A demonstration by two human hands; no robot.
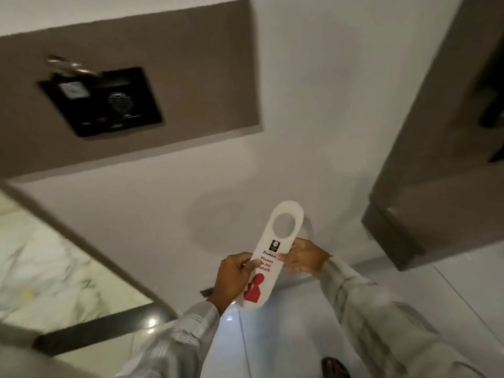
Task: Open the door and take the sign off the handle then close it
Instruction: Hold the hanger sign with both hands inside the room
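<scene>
A white door-hanger sign (pixel 275 246) with a round hole at its top, red "Please do not disturb" lettering and a red figure is held upright in front of a white wall. My left hand (pixel 234 276) grips its left edge near the lettering. My right hand (pixel 305 257) pinches its right edge at about the same height. The sign hangs on nothing; no handle passes through its hole. A grey-brown door or door frame (pixel 436 148) runs down the right side of the view. No door handle can be made out.
A black wall panel (pixel 109 102) with a speaker grille and buttons sits in a grey-brown recess at upper left, blurred. A marble-patterned surface (pixel 54 268) with a dark border lies lower left. Pale floor tiles (pixel 463 296) and a foot show at the bottom right.
</scene>
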